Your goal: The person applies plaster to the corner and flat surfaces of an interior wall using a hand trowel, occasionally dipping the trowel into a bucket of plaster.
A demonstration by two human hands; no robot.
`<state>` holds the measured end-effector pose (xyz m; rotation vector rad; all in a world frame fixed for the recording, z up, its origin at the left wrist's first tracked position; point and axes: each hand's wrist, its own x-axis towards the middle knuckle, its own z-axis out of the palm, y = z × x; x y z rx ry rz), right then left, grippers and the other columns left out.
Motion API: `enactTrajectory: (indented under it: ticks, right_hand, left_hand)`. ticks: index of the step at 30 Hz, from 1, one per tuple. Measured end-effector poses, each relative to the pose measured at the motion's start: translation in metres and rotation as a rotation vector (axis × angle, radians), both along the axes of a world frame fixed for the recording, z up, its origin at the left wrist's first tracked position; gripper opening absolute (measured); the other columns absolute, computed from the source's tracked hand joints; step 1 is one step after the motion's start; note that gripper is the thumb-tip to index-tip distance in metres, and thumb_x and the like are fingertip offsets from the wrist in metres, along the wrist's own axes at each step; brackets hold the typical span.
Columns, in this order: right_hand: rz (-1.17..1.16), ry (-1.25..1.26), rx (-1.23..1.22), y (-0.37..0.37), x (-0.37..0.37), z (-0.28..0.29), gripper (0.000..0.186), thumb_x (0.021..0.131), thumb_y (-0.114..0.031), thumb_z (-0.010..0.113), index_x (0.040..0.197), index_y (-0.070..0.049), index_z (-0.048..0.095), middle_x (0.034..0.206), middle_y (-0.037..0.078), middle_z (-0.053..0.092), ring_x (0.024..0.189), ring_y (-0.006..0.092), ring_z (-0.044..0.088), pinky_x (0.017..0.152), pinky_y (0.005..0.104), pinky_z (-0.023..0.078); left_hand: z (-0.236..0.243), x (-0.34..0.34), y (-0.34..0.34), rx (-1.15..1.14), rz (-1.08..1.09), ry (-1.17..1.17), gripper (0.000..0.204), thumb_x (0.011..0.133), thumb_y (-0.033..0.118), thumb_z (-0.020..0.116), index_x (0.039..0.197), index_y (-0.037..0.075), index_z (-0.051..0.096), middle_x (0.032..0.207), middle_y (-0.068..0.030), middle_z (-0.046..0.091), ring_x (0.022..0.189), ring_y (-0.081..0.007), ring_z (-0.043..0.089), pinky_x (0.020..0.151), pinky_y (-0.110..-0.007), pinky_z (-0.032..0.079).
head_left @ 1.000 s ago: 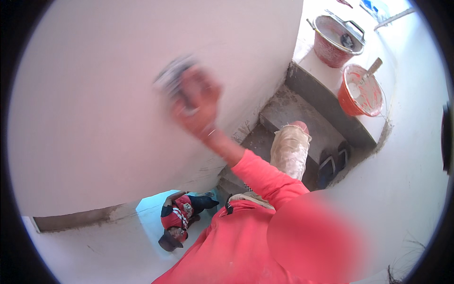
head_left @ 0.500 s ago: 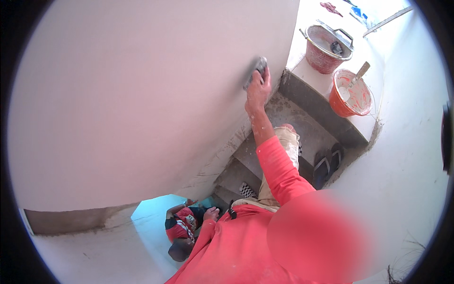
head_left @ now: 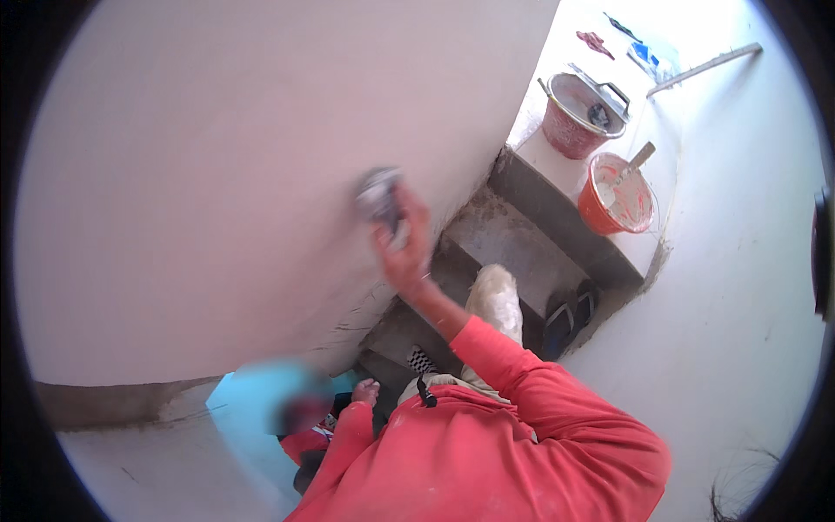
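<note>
My right hand is closed round a grey and black pad smeared with white, blurred by motion. Its face is against the pale pinkish wall; whether it is a sponge or a folded rag I cannot make out. The arm in its red sleeve reaches up and left across the stairs. Close to my waist, low on the left, my left hand hangs with loose fingers and nothing visible in it.
Grey concrete steps climb to a pale landing. On it stand a plaster-caked red bucket with a handled trowel across its rim and an orange bucket holding white paste and a spatula. Flip-flops lie on a step. Below left is another person.
My right hand has moved the pad down and left along the wall, away from the landing. My view has shifted slightly, and the person below appears lower and further left.
</note>
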<state>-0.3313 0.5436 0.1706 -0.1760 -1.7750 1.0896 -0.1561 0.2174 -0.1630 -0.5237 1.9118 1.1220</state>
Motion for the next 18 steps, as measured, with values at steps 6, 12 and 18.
enactTrajectory:
  ticks: [6,12,18]
  right_hand:
    - [-0.132,-0.064,-1.058,0.177,0.003,-0.046,0.058,0.092,-0.012,0.060,0.144,0.000,0.038,0.133,0.009,0.053,0.113,0.0182,0.055,0.097,0.0316,0.044]
    - [-0.059,-0.028,-1.052,0.272,-0.028,-0.026,0.061,0.092,-0.012,0.060,0.145,0.004,0.034,0.135,0.012,0.052,0.114,0.0180,0.054,0.098,0.0310,0.043]
    - [0.095,0.061,-0.914,0.241,-0.091,0.075,0.065,0.092,-0.015,0.061,0.146,0.004,0.030,0.137,0.014,0.047,0.119,0.0243,0.051,0.097,0.0344,0.044]
  left_hand:
    - [-0.003,-0.010,0.046,-0.029,-0.179,-0.044,0.054,0.084,0.032,0.072,0.127,0.002,0.059,0.102,-0.0104,0.070,0.084,-0.0189,0.067,0.076,-0.032,0.053]
    - [-0.008,0.006,0.056,-0.169,-0.409,-0.186,0.062,0.086,0.035,0.070,0.136,0.003,0.052,0.082,-0.0046,0.064,0.060,-0.0138,0.053,0.051,-0.031,0.042]
    - [0.083,0.058,0.104,-0.135,0.119,-0.007,0.052,0.086,0.037,0.069,0.127,0.006,0.061,0.091,-0.0093,0.069,0.072,-0.0157,0.061,0.058,-0.033,0.047]
